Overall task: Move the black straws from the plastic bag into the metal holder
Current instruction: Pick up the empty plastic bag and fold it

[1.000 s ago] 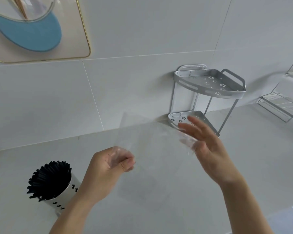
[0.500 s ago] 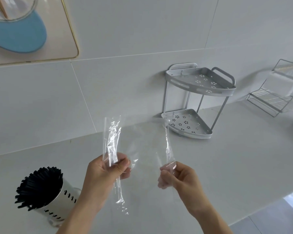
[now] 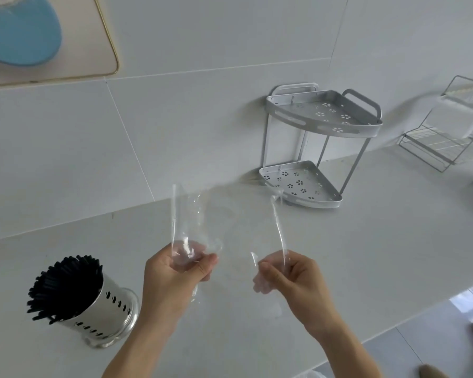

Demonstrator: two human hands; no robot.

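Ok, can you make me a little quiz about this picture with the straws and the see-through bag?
1. True or false: the black straws are standing in the metal holder.
2. What do the left hand and right hand hold between them?
A. a spoon
B. the clear plastic bag
C. a cup
3. How many shelves does the grey corner rack have?

Key: 1 true. 2 B; it looks empty. 3 two.
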